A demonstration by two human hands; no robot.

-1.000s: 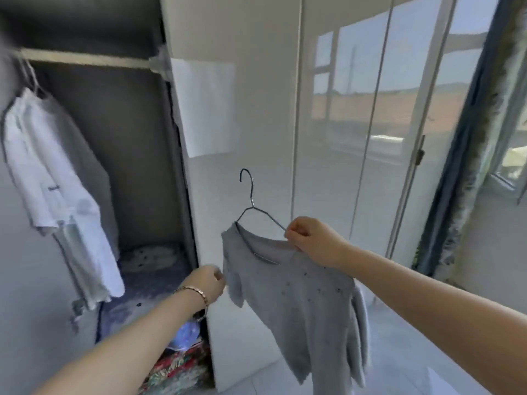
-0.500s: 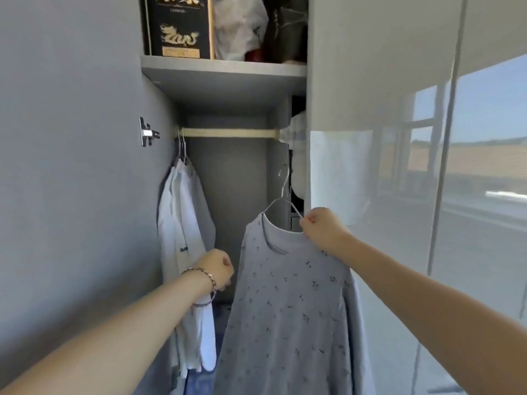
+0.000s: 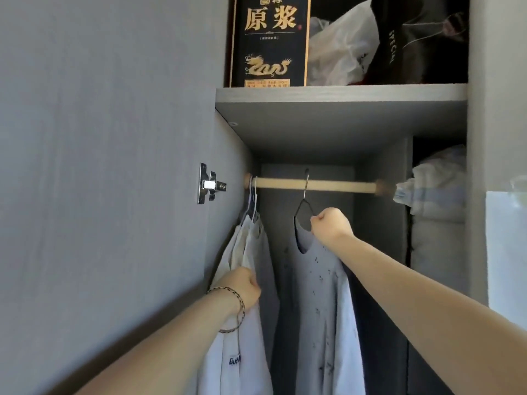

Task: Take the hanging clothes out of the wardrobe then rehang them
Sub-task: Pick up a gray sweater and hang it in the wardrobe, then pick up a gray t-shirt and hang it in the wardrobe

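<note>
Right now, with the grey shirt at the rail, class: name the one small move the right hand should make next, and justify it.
Probably let the right hand open and release the hanger. Its hook appears to sit over the rail, the grey shirt hangs straight below, and the left hand holds the white shirts aside, so there is a gap.

Home bedroom: wardrobe rail (image 3: 313, 185), hung shirts (image 3: 322, 295).

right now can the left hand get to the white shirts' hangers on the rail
Probably yes. The left hand is right by the white shirts, and their hangers hang above it with nothing between. The grey shirt and right hand are off to the side.
</note>
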